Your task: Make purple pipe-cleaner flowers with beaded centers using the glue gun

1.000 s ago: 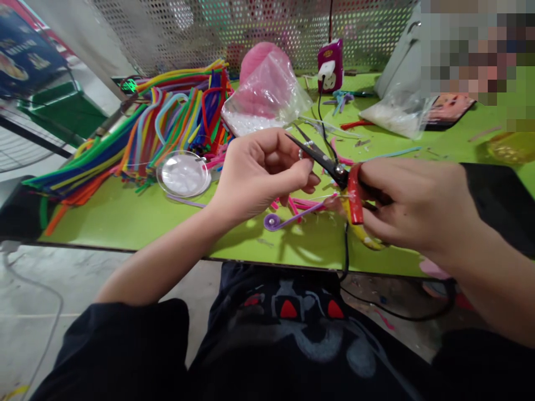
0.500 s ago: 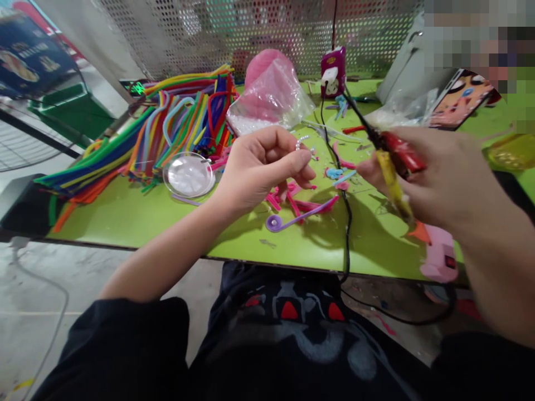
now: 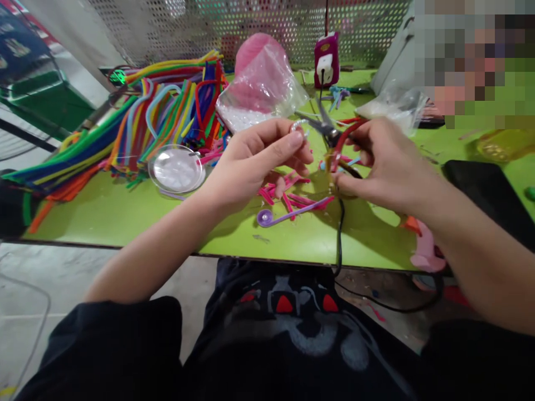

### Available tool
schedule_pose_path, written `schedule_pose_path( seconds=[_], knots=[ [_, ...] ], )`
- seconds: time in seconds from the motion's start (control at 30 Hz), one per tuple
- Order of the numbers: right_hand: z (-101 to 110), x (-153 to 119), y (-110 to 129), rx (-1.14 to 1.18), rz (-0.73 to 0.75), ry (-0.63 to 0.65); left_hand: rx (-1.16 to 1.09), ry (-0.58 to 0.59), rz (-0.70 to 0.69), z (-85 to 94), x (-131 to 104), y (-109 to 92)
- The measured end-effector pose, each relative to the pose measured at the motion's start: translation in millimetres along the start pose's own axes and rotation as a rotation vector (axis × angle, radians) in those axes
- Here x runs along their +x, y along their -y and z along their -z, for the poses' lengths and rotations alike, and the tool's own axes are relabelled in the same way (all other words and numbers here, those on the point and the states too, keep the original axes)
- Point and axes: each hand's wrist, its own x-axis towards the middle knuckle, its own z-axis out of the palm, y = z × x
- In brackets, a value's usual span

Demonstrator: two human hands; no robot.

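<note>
My left hand [image 3: 263, 156] pinches a short string of white beads [image 3: 299, 125] between thumb and fingers. Red-and-yellow-handled scissors [image 3: 336, 145] are in my right hand [image 3: 371, 161], their blades pointing up and left, close to the beads. Below the hands lie pink fuzzy stem pieces [image 3: 292, 201] and a purple stem [image 3: 296, 212] whose left end is coiled around a pearl. A round clear dish [image 3: 176, 169] of white material sits left of my left hand.
Bundles of coloured fuzzy stems [image 3: 167, 117] cover the back left. Behind are a pink ball in plastic [image 3: 261, 72] and a purple socket [image 3: 326, 60]. A pink glue gun [image 3: 427, 248] and black object [image 3: 489, 200] lie right; a black cable crosses the green table [image 3: 234, 236].
My right hand has moved left with the scissors, bringing the blades close to the beads. The view has shifted slightly; my left hand still pinches the beads.
</note>
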Motion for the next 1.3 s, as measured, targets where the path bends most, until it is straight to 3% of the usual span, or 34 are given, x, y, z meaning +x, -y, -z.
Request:
schedule_pose_path(
  seconds=[0.1,0.17,0.27,0.37,0.67,0.97,1.3],
  knots=[
    [14.8,-0.7,7.8,0.043,0.157,-0.176,-0.079,0.006,0.063,-0.2,1.0,-3.6],
    [20.8,-2.7,18.5,0.053,0.297,-0.240,-0.138,0.076,0.087,-0.2,0.4,-3.9],
    [21.4,-7.8,36.2,-0.016,0.424,-0.236,-0.198,0.190,0.097,0.0,-0.9,-1.2],
    [18.2,-12.4,46.4,-0.095,0.474,-0.243,-0.182,0.227,0.112,0.1,-1.5,1.9],
    [20.4,-19.0,48.9,-0.193,0.432,-0.168,-0.200,0.277,0.137,6.6,-2.2,4.3],
    [16.5,-20.6,48.4,-0.202,0.457,-0.153,-0.180,0.461,0.026,10.0,-0.7,0.6],
    [17.9,-23.2,52.5,-0.135,0.465,-0.150,-0.195,0.395,0.073,7.3,-2.6,4.7]
  ],
)
